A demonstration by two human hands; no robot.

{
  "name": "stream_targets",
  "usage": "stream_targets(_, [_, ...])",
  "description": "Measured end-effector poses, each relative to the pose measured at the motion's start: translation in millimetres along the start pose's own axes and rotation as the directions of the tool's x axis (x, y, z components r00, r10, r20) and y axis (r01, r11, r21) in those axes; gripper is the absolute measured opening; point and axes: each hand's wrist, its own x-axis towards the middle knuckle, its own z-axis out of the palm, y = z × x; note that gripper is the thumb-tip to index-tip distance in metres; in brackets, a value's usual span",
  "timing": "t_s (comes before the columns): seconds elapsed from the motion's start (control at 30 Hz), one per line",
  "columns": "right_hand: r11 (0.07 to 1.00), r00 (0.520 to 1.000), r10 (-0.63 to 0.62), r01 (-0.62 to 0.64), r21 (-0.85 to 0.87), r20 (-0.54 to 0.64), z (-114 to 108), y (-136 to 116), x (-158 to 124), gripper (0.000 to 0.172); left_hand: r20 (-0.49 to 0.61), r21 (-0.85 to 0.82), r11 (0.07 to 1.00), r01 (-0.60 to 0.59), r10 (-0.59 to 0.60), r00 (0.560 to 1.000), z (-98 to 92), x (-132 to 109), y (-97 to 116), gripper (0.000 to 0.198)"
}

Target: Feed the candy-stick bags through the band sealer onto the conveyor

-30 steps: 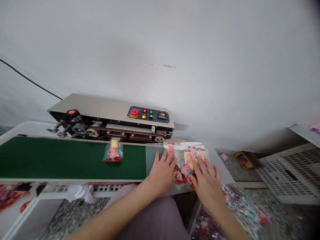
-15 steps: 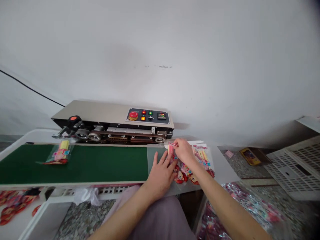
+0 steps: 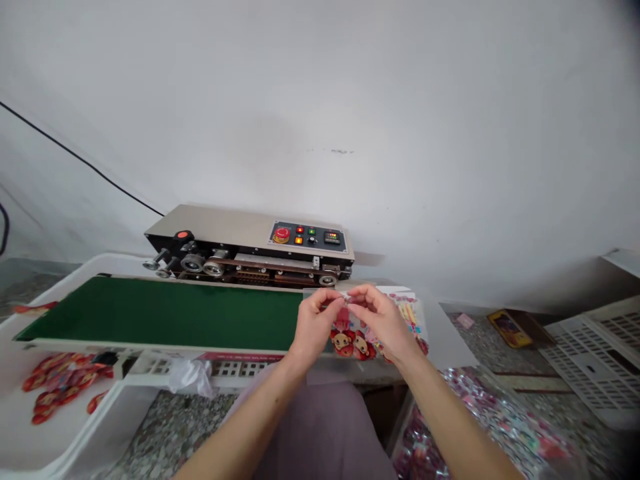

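My left hand (image 3: 313,324) and my right hand (image 3: 379,319) pinch the top edge of a clear packet (image 3: 346,329) with red cartoon figures and pink sticks inside, lifted just off the metal feed plate. More such packets (image 3: 410,319) lie on the plate behind my right hand. The packet hangs beside the right end of the green conveyor belt (image 3: 160,311), below the sealing machine (image 3: 250,243) with its red button and lit control panel.
A white tray (image 3: 30,427) at lower left holds several red sealed packets (image 3: 57,390). A clear bag of packets (image 3: 480,427) lies at lower right. White plastic crates (image 3: 595,350) stand at right. A black cable runs along the white wall.
The sealed packet rode the belt leftward and off it. My left hand lifted from the plate and both hands pinched one packet's top edge. The view shifted left.
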Motion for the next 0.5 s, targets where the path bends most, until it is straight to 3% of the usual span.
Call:
stream_targets(0.13, [0.999,0.999,-0.044,0.044,-0.013,-0.007,2,3,-2,0.016,0.013,0.201,0.977,-0.073,0.072,0.997,2.0,-1,-3,0.014])
stream_targets(0.37, [0.992,0.985,0.116,-0.12,-0.024,-0.13,-1,29,22,0.026,-0.006,0.417,0.892,-0.175,0.195,0.981,8.6,11,-21,0.01])
stream_targets(0.43, [0.99,0.978,0.123,-0.133,-0.052,-0.168,-3,41,38,0.027,0.038,0.549,0.791,-0.269,0.298,0.954,5.2,11,-27,0.028])
stream_targets(0.5, [0.984,0.97,0.123,-0.147,-0.101,-0.212,-3,55,56,0.024,0.199,0.689,0.614,-0.386,0.351,0.915,0.7,9,-35,0.037])
